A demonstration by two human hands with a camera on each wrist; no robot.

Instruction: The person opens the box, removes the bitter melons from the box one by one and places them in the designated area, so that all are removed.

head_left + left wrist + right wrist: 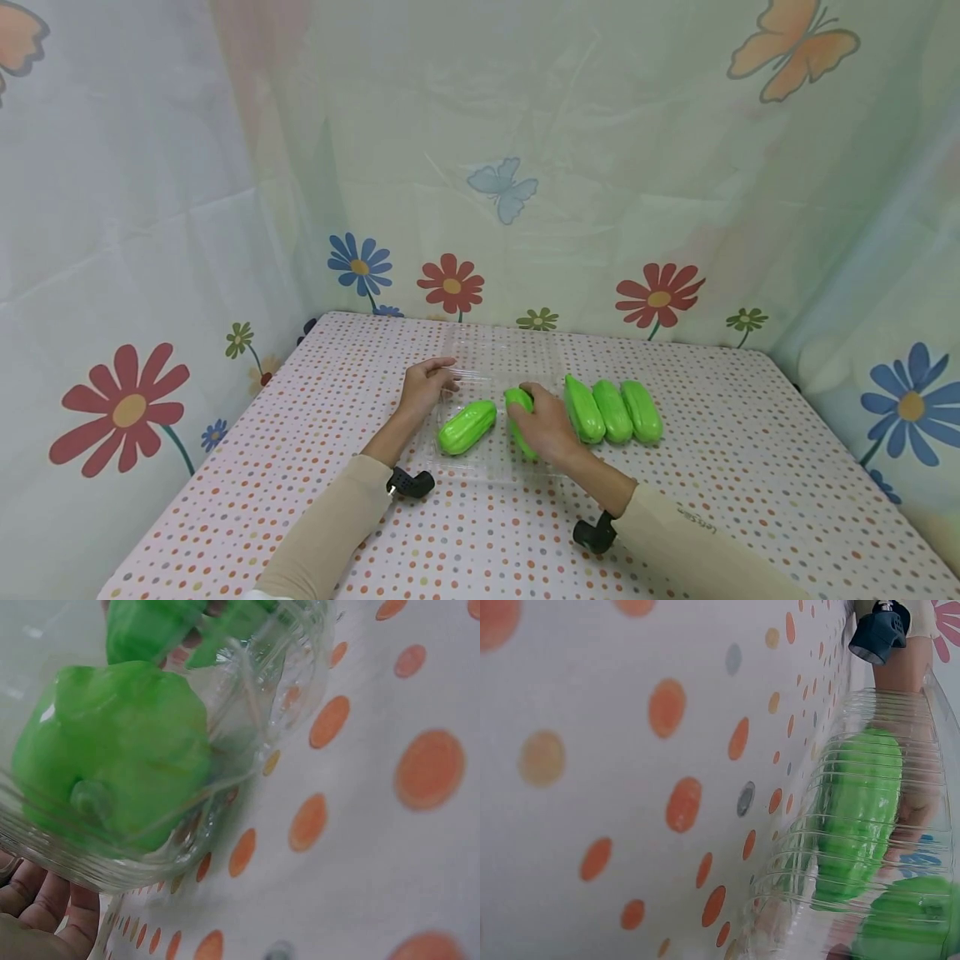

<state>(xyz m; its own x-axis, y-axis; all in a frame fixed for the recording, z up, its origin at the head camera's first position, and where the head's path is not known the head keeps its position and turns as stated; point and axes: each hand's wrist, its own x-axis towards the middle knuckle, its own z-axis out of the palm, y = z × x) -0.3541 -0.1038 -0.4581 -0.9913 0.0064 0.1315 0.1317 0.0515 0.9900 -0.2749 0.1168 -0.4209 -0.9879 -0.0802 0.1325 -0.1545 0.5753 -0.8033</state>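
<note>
Left hand: the left hand (426,385) rests on the far left edge of a clear ridged plastic tray (480,467), fingers (442,364) laid fairly straight along the rim; the left wrist view shows fingertips (45,900) against the tray's outer wall.
Right hand: the right hand (546,425) lies over a glossy green plastic gourd-shaped vegetable (519,402), fingers curled round it, inside the tray on its right side.
Second vegetable: another green ribbed plastic vegetable (467,427) lies slanted in the tray's left half, apart from the held one; seen close through the clear wall from the left wrist (112,750) and from the right wrist (859,810).
Row outside: three more green plastic vegetables (613,410) lie side by side, touching, on the table just right of the tray and the right hand.
Table: a table under a white cloth with coloured polka dots (750,467).
Surround: pale sheeting printed with flowers and butterflies (525,167) hangs behind and at both sides.
Sleeves: beige sleeves (330,525) cover both forearms.
</note>
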